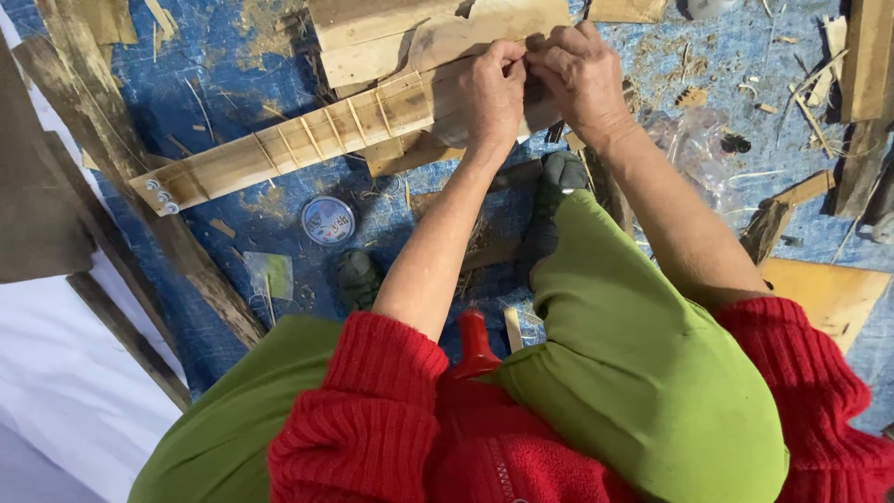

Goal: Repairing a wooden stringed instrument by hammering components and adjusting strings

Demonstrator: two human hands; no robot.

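A long wooden instrument neck (279, 149) with raised frets and small metal pegs at its left end lies across a blue tarp (242, 65). It runs to a pale wooden body (438, 37) at the top centre. My left hand (492, 93) and my right hand (582, 74) meet fingertip to fingertip over the spot where neck and body join, pinching something too small to make out. Red sleeves and green trouser knees fill the lower view.
A small round tin (328, 220) lies on the tarp below the neck. Wood scraps and shavings (810, 84) are scattered at right, a yellowish board (829, 293) at right, dark planks (102, 140) at left, a red tool handle (475, 340) between my knees.
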